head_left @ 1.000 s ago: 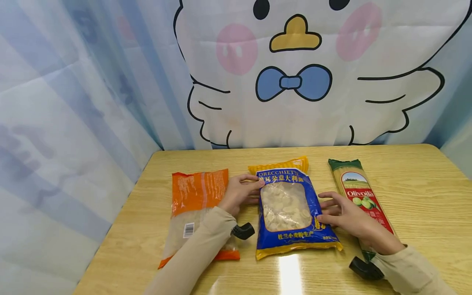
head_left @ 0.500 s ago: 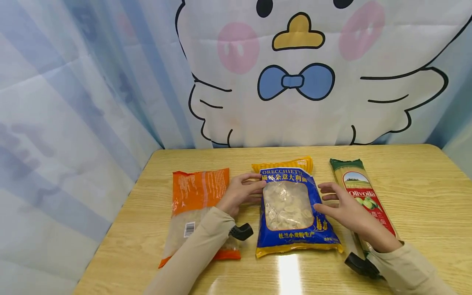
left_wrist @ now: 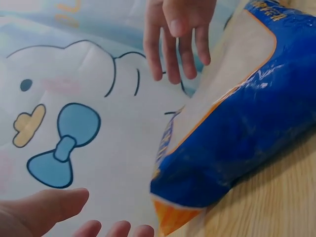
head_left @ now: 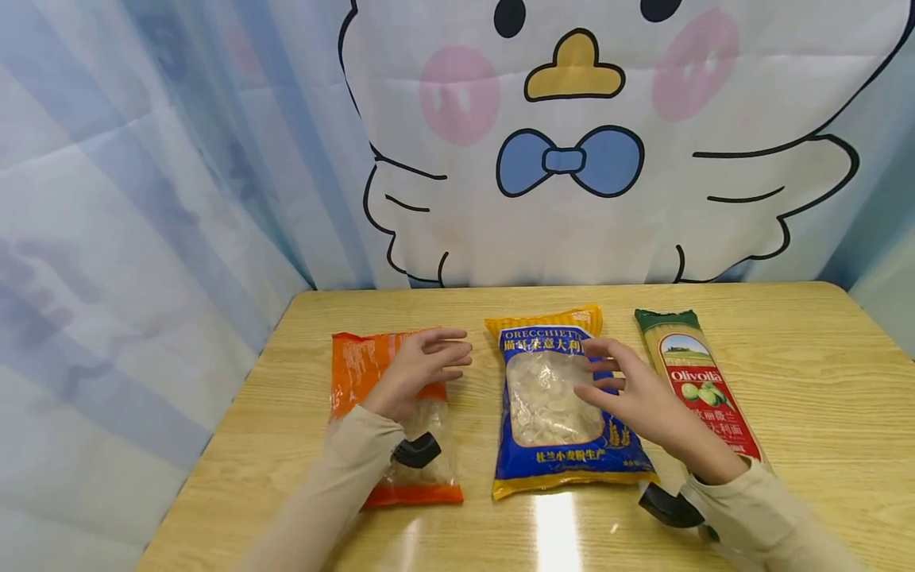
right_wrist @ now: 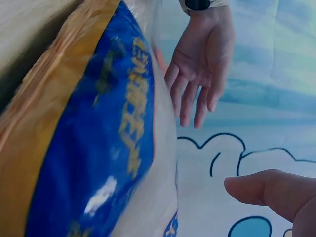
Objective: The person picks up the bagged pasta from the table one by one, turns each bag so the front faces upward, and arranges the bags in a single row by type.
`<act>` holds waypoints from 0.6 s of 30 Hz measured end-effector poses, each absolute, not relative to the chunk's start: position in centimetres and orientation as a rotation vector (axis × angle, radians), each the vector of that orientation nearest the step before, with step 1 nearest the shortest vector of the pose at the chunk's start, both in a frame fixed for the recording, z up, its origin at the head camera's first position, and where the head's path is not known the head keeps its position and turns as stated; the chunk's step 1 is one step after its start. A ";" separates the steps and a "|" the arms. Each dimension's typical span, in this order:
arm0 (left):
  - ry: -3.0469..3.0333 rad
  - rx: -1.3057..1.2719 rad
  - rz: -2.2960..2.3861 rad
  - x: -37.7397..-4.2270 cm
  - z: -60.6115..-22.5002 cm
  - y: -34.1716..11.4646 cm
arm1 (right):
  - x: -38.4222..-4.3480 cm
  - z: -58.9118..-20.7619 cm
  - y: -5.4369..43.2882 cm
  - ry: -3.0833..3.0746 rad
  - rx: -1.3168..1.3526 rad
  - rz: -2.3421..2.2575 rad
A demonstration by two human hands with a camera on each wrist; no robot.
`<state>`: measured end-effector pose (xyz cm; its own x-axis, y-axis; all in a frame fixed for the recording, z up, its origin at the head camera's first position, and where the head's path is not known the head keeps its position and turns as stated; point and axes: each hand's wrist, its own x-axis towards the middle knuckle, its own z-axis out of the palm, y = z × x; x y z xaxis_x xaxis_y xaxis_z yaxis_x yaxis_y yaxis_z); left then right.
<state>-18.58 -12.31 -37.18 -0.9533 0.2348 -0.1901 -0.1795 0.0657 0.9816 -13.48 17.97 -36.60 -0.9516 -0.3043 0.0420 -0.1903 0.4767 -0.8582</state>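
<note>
Here's the blue bag point(head_left: 554, 409) of pasta, lying flat in the middle of the table point(head_left: 822, 397), window side up. The right hand point(head_left: 639, 393) hangs over its right edge, fingers loosely bent and apart, gripping nothing! Over on the left, the left hand point(head_left: 415, 371) hovers above the orange bag point(head_left: 429, 425), fingers relaxed, holding nothing either. Out to the right, a long spaghetti packet point(head_left: 696, 373) lies slantwise; behind it all, a cartoon curtain point(head_left: 572, 230).
</note>
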 end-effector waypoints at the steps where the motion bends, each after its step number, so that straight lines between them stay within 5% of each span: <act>1: 2.058 0.065 1.964 -18.5 -36.9 -12.7 | -13.4 -36.5 17.7 2.585 -0.446 -1.495; 18: 2.153 0.031 1.994 -18.5 -35.7 -18.6 | -13.0 -36.1 13.4 2.442 -0.620 -1.601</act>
